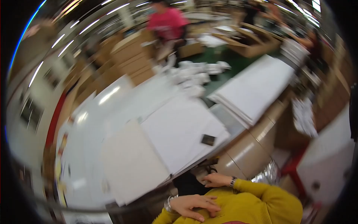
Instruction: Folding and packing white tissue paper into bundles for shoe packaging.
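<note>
One dark square (208,140) lies ahead on white sheets (179,127), nearer the right hand (217,180) — whose grip I cannot tell — than the left hand (194,206), fingers loosely spread on the yellow top (253,205).

Through the blur, the sheets (182,130) seem matt paper, the tabletop (84,145) glossy, the sweater (253,209) knitted cloth.

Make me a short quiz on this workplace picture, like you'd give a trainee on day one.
1. True or false: a small dark square lies on the white sheets.
2. What colour is the top worn by the person beside the stacked brown boxes? A) green B) pink C) white
3. Which is nearer the picture's lower edge: the wearer's left hand or right hand?

Key: 1. True. 2. B. 3. Left hand.
</note>
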The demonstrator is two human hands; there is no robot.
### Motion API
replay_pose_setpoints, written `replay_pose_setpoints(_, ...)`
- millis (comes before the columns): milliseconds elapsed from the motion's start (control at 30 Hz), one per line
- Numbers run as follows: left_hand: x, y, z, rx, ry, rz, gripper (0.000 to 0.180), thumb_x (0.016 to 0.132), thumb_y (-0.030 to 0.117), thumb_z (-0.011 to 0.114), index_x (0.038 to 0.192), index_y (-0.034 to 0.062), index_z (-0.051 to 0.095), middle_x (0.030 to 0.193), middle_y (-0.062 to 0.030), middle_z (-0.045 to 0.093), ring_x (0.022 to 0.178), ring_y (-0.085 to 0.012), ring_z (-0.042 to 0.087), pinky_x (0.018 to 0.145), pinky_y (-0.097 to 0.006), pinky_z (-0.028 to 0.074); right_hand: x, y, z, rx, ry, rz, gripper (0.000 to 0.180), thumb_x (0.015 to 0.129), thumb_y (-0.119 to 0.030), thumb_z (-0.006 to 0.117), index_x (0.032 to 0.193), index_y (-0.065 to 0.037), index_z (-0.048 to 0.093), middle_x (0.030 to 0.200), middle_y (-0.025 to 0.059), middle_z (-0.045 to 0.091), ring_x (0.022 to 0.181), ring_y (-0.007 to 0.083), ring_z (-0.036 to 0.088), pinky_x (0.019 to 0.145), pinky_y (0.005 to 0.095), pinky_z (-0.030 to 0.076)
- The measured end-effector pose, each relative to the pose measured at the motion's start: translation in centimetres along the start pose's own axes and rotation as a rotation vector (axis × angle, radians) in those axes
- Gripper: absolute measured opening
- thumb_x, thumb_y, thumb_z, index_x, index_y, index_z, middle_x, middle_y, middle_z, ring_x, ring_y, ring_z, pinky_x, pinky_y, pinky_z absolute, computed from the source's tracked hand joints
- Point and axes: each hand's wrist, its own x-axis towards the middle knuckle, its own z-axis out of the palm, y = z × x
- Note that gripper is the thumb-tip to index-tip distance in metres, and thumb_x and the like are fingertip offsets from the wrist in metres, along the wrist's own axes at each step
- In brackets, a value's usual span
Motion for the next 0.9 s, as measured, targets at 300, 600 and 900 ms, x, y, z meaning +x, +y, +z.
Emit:
replay_pose_setpoints(300, -1.2, -0.3, 2.6, 0.0, -0.027, -0.121, 0.039, 0.091, 0.008, 0.046, 0.128, -0.0045, 0.044, 0.089, -0.009, 0.062, 0.087, -0.0233, 0.053, 0.092, -0.035, 0.033, 0.7, 0.2, 0.7, -0.027, -0.133, 0.052, 0.045, 0.081, -0.029, 0.064, 0.119, -0.008, 0.055, 0.098, 0.0169, 0.064, 0.093, 0.0335, 0.059, 0.079, 0.0402, 0.048)
replay_pose_setpoints(600, -2.5, -1.5, 4.1, -0.682, 0.491, -0.11, 0.044, 0.087, 0.0, 0.054, 0.129, -0.0038, 0.041, 0.101, -0.0118, 0.061, 0.091, -0.0196, 0.059, 0.082, -0.028, 0.044, 0.4, -0.4, 0.2, -0.064, -0.156, 0.041, 0.044, 0.082, -0.028, 0.062, 0.12, -0.007, 0.053, 0.104, 0.018, 0.062, 0.101, 0.0342, 0.057, 0.084, 0.0414, 0.046)
replay_pose_setpoints(900, 0.2, 1.7, 1.6, 0.157, -0.015, -0.2, 0.047, 0.089, 0.022, 0.049, 0.13, -0.0004, 0.041, 0.115, -0.014, 0.056, 0.101, -0.0263, 0.053, 0.098, -0.049, 0.028, 0.6, -0.3, 0.4, -0.11, -0.11, 0.01, 0.044, 0.083, -0.025, 0.062, 0.119, -0.003, 0.053, 0.104, 0.0199, 0.061, 0.097, 0.0372, 0.058, 0.082, 0.042, 0.047)
